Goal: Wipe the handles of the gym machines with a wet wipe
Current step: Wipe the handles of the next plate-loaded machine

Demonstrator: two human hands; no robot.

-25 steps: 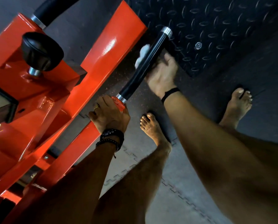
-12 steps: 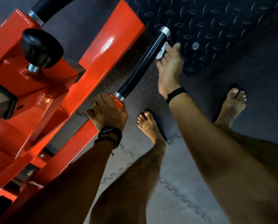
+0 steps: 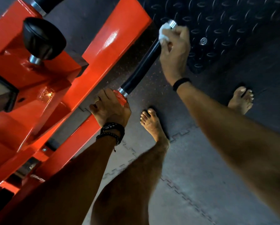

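A black handle (image 3: 141, 69) with chrome collars sticks out from the red gym machine (image 3: 93, 62), running up and to the right. My right hand (image 3: 175, 49) grips the handle's far end with a white wet wipe (image 3: 164, 34) wrapped against it, just below the chrome end cap. My left hand (image 3: 110, 108) grips the red arm stub at the handle's near collar. Both wrists wear dark bands.
A black knob (image 3: 44, 38) stands on the machine's red frame at the left. A second black handle (image 3: 46, 3) shows at the top left. A black diamond-plate footplate (image 3: 225, 26) lies behind. My bare feet (image 3: 153, 125) stand on grey interlocking mats.
My right hand has slid with the wipe from the handle's middle up to its far end and closed round it. My left hand has stayed at the near collar.
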